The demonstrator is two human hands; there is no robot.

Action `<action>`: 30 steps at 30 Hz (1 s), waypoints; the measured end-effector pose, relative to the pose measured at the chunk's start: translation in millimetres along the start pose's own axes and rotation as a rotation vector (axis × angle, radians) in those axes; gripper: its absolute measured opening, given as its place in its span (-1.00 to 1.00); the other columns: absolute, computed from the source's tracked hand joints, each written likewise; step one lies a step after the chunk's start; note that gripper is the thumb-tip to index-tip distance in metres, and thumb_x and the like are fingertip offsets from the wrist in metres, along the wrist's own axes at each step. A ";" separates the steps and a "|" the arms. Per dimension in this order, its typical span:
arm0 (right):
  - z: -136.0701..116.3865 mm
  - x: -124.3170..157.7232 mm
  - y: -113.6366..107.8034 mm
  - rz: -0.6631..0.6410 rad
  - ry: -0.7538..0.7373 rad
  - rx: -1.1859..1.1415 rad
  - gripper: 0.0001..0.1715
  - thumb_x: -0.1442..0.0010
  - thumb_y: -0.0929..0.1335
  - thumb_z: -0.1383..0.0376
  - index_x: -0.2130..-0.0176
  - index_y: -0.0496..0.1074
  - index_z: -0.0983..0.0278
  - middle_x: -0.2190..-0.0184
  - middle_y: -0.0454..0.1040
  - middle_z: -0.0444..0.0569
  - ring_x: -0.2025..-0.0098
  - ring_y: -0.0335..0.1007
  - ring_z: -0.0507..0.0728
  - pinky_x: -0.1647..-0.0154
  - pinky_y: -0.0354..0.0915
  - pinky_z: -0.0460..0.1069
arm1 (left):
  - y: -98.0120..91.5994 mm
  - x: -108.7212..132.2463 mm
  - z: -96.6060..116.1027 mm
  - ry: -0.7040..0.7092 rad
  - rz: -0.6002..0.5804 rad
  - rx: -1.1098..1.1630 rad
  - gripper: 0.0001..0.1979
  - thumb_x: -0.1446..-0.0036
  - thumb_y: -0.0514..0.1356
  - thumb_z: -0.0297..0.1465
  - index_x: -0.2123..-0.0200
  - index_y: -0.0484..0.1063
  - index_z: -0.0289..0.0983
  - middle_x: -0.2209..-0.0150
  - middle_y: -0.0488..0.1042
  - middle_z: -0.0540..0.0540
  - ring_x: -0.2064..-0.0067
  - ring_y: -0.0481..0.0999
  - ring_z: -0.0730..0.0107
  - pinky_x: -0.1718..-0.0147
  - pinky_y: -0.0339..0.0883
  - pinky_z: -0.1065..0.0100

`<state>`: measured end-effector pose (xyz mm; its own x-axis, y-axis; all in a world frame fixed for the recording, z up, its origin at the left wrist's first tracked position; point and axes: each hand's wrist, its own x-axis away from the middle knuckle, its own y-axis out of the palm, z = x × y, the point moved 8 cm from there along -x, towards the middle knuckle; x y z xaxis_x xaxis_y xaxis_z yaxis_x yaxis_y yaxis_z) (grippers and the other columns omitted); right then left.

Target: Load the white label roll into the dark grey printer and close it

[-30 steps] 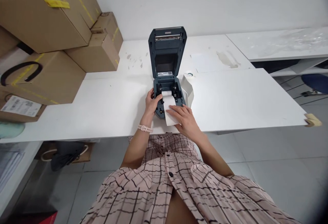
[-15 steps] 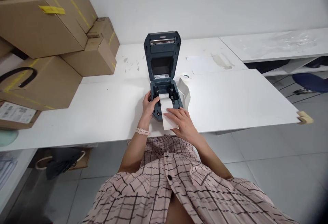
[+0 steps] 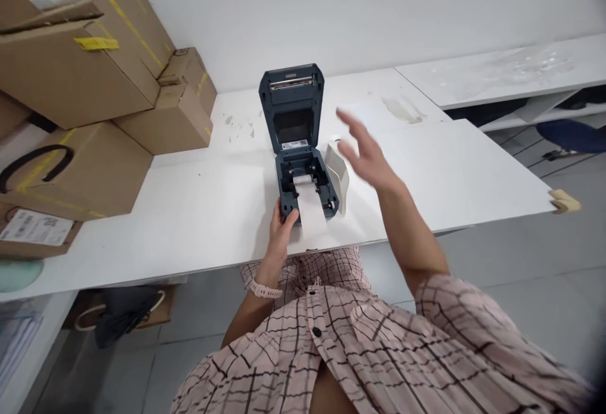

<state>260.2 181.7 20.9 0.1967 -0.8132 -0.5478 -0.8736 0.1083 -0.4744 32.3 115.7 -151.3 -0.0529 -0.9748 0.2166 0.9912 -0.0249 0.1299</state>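
Observation:
A dark label printer (image 3: pixel 286 202) stands on the white table with its lid (image 3: pixel 293 101) tilted up and back. From the small roll inside it, a white paper strip (image 3: pixel 311 209) runs out over the front edge. My left hand (image 3: pixel 280 231) grips the printer's front left corner, thumb on top and fingers along the side. Raised above the table to the right of the lid is my right hand (image 3: pixel 369 155), blurred, fingers apart and holding nothing. Beside the printer's right side lies a white curved piece (image 3: pixel 339 174), which I cannot identify.
Several cardboard boxes (image 3: pixel 127 67) are stacked on the table's left. A foam guard (image 3: pixel 564 201) covers the right front corner of the table (image 3: pixel 454 174). Behind at the right are a shelf unit (image 3: pixel 516 73) and a dark blue chair seat (image 3: pixel 572 136).
My right hand has let go of the paper strip and lifted up and to the right. My left hand has slid down to the printer's front corner. The camera view has shifted slightly.

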 end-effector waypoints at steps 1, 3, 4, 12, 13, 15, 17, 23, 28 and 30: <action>14.1 -32.0 -8.4 0.089 0.060 -0.053 -0.20 -0.44 0.21 -0.21 -0.49 0.06 -0.01 -0.56 0.02 -0.11 -0.58 -0.07 0.29 -0.55 -0.02 0.32 | -2.1 3.7 -3.0 0.005 0.006 0.006 -0.26 -0.19 0.33 -0.01 -0.38 0.26 0.01 -0.43 0.31 -0.06 -0.47 0.25 0.02 -0.36 0.28 0.13; 42.5 -92.5 -10.7 0.179 0.213 -0.162 -0.21 -0.51 0.06 -0.16 -0.52 -0.07 0.09 -0.58 -0.07 -0.06 -0.58 -0.13 0.25 -0.52 -0.02 0.24 | -6.9 8.1 -7.5 0.016 0.016 0.009 -0.34 -0.22 0.29 0.00 -0.35 0.32 0.01 -0.42 0.34 -0.05 -0.47 0.25 0.05 -0.39 0.24 0.10; 53.5 -118.0 -5.6 0.176 0.287 -0.225 -0.21 -0.53 -0.04 -0.09 -0.54 -0.14 0.20 -0.57 -0.06 0.01 -0.57 -0.11 0.25 -0.49 -0.01 0.21 | -9.1 9.2 -9.1 0.022 0.015 0.011 -0.37 -0.24 0.26 0.01 -0.33 0.35 0.00 -0.41 0.35 -0.06 -0.46 0.26 0.05 -0.40 0.23 0.08; 19.7 -100.5 15.3 0.167 0.202 -0.334 -0.20 -0.53 -0.03 -0.14 -0.34 0.32 0.25 -0.25 0.45 -0.09 -0.36 0.34 0.15 -0.51 0.09 0.16 | -30.4 8.2 -16.7 0.013 0.078 0.141 -0.23 -0.23 0.20 0.10 -0.38 0.25 -0.16 -0.41 0.32 -0.27 -0.41 0.36 0.02 -0.33 0.35 0.04; 8.2 -75.8 14.7 0.191 0.136 -0.267 -0.23 -0.52 -0.02 -0.16 -0.32 0.34 0.17 -0.24 0.46 -0.13 -0.35 0.34 0.15 -0.50 0.12 0.17 | -30.6 6.9 -15.8 0.003 0.080 0.138 -0.21 -0.24 0.17 0.12 -0.40 0.21 -0.15 -0.42 0.31 -0.28 -0.40 0.37 0.02 -0.31 0.39 0.05; -7.8 -24.4 18.4 0.231 0.070 -0.165 -0.33 -0.53 0.03 -0.14 -0.24 0.43 0.09 -0.17 0.51 -0.13 -0.29 0.39 0.16 -0.44 0.22 0.19 | -30.5 3.5 -12.1 -0.014 0.106 0.134 -0.19 -0.26 0.11 0.15 -0.43 0.15 -0.11 -0.45 0.25 -0.28 -0.40 0.36 0.00 -0.26 0.43 0.07; -12.0 20.9 28.2 0.246 0.087 -0.101 -0.47 -0.52 0.13 -0.08 -0.12 0.50 0.06 -0.08 0.56 -0.09 -0.22 0.45 0.18 -0.37 0.32 0.21 | -28.6 -0.6 -5.2 -0.009 0.150 0.133 -0.18 -0.26 0.08 0.17 -0.45 0.11 -0.08 -0.49 0.17 -0.24 -0.44 0.30 -0.01 -0.28 0.40 0.08; 26.7 94.6 68.5 0.190 0.326 -0.126 -0.32 -0.34 0.37 -0.03 -0.35 0.26 0.03 -0.44 0.25 0.02 -0.48 0.14 0.28 -0.48 0.17 0.33 | -7.1 -10.7 18.9 0.076 0.161 0.063 -0.17 -0.23 0.22 0.11 -0.46 0.08 0.02 -0.57 -0.03 -0.05 -0.56 -0.01 0.07 -0.43 0.17 0.15; 72.2 121.8 98.5 0.182 0.675 -0.482 0.11 -0.26 0.41 -0.10 -0.53 -0.13 0.09 -0.50 0.13 0.13 -0.44 0.26 0.33 -0.39 0.33 0.33 | 12.6 -10.5 23.5 0.092 0.040 0.046 -0.19 -0.20 0.30 0.04 -0.43 0.16 -0.03 -0.48 0.20 -0.14 -0.45 0.27 -0.04 -0.29 0.39 0.12; 75.1 124.9 102.2 0.170 0.695 -0.517 0.09 -0.27 0.39 -0.12 -0.53 -0.14 0.07 -0.50 0.15 0.11 -0.42 0.28 0.33 -0.38 0.35 0.32 | 16.1 -9.1 25.9 0.126 0.010 0.043 -0.28 -0.24 0.28 0.02 -0.38 0.25 -0.06 -0.41 0.33 -0.17 -0.38 0.38 -0.02 -0.24 0.43 0.11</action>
<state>228.9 134.2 -147.7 -0.1225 -0.9917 0.0398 -0.9915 0.1241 0.0384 45.6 129.9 -126.1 -0.0250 -0.9952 0.0947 0.9853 -0.0085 0.1707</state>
